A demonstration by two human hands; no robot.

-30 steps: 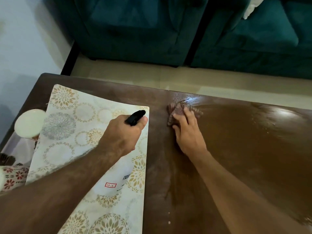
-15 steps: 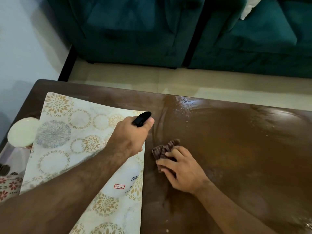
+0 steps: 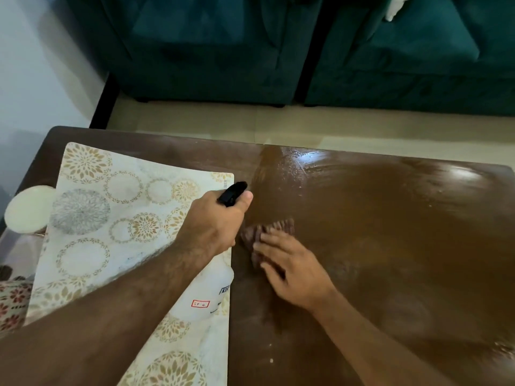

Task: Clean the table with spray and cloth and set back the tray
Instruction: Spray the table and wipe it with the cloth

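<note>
The dark brown table shines wet on its right half. My left hand grips a white spray bottle with a black nozzle, held over the right edge of a patterned cream mat. Just right of it, my right hand presses flat on a brown crumpled cloth on the tabletop. Part of the cloth is hidden under my fingers. No tray is plainly visible.
A round white lid or dish sits at the table's left edge beside the mat. Floral fabric shows at the lower left. A teal sofa stands beyond the far table edge, across a strip of pale floor.
My right hand pulled the cloth from the far middle of the table toward me, then pushed it slightly forward again. My left hand with the bottle stayed nearly still.
</note>
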